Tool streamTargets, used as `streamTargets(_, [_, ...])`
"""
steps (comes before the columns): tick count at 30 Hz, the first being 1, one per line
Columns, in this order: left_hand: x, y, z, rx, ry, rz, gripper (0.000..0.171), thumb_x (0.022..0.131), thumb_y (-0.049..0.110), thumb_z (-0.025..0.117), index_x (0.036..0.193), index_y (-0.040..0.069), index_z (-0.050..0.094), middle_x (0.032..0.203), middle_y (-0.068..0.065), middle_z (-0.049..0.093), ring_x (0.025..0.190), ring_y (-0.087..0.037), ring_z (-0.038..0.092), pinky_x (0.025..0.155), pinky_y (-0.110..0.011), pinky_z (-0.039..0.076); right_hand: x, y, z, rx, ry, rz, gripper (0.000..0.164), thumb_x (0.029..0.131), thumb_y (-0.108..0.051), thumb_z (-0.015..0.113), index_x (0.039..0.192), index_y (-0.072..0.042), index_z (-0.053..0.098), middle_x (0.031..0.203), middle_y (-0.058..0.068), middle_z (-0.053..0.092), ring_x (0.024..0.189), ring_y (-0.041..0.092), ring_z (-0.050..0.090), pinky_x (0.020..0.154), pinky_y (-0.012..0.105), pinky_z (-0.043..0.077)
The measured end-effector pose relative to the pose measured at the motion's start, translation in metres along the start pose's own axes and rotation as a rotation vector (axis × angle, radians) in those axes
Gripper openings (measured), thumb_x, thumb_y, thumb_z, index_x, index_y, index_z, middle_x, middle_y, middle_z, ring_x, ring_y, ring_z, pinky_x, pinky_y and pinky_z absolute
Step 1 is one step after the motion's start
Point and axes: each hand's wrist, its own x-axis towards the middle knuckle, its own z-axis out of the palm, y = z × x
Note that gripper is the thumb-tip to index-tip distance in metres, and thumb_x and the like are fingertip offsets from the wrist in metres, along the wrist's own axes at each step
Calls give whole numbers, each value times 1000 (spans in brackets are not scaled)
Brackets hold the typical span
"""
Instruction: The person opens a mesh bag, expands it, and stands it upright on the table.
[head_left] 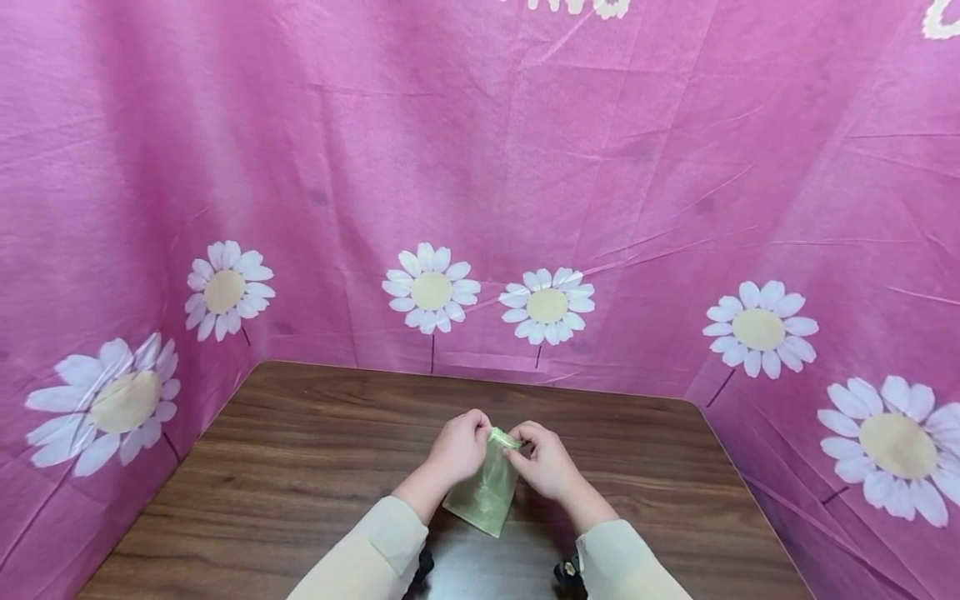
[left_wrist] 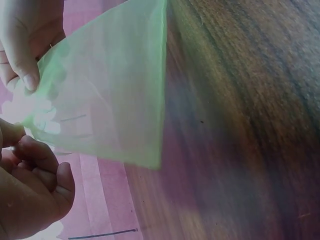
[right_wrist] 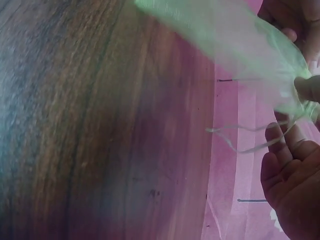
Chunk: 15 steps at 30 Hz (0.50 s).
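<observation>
Between my two hands hangs a sheer green drawstring pouch (head_left: 486,492), its gathered mouth up and away from me. My left hand (head_left: 461,447) pinches the left side of the mouth between thumb and fingers. On the other side, my right hand (head_left: 549,463) pinches the right edge of the mouth. A thin pale drawstring loop (right_wrist: 245,149) dangles beside the right hand's fingers in the right wrist view. The pouch body (left_wrist: 115,90) looks flat and see-through in the left wrist view, with the curtain showing through it.
Below the hands is a dark wood-grain table (head_left: 315,467). A pink curtain (head_left: 480,150) printed with white daisies stands behind it and along both sides. Dark devices, such as the black one (head_left: 568,575) at the right, sit under the wrists near the sleeves.
</observation>
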Motion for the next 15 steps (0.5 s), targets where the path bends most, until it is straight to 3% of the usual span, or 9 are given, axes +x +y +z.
streamTargets(15, [-6,-11,-1,-20,-5,-9,15,101,3,63,89,12,60,86,0,60,78,-15,57,70,-32,49,-5,10,-6,26,-71,52,13,91,-2,79,86,-8,68,85,0,63,65,4,54,57,23,49])
